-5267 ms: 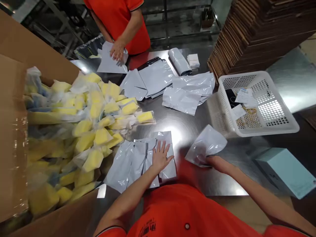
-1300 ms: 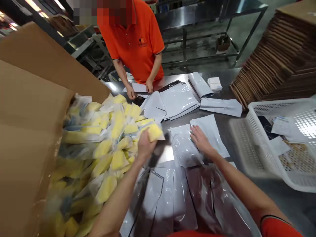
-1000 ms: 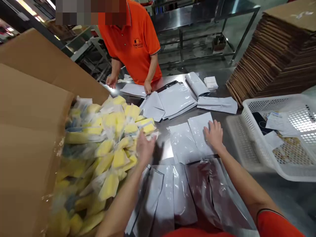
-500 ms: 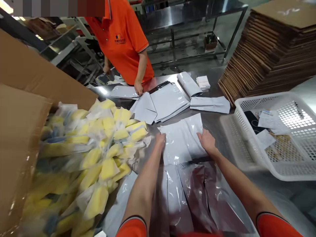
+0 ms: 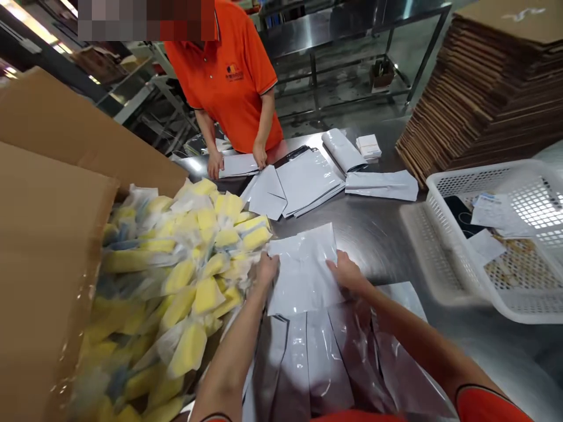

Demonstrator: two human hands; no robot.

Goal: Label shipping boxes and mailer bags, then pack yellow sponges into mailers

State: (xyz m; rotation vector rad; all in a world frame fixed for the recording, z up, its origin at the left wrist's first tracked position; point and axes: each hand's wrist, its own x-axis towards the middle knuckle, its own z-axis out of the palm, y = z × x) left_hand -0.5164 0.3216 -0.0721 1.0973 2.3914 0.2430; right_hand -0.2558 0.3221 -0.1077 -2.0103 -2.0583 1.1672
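Note:
A white plastic mailing bag [image 5: 303, 269] lies between my hands over the near part of the steel table. My left hand [image 5: 266, 268] grips its left edge with the fingers closed. On the other side, my right hand [image 5: 347, 271] pinches the right edge between thumb and fingers. Below it, close to my body, spread several more plastic bags [image 5: 325, 357], white and dark purplish, overlapping each other. To the left of my left hand is a heap of yellow sponge-like pieces in clear wrappers [image 5: 206, 296], spilling from a cardboard box [image 5: 44, 264].
Across the table [image 5: 378, 228] a co-worker in an orange shirt [image 5: 237, 76] handles a flat white bag [image 5: 240, 165]. White bags [image 5: 308, 179] lie stacked mid-table beside a rolled bag [image 5: 343, 149] and small cards [image 5: 368, 146]. A white basket [image 5: 461, 258] and stacked cardboard [image 5: 479, 99] stand right.
Both my hands have drawn the mailing bag closer and slightly left, and it lies flatter. The co-worker's two hands are now both on the flat white bag.

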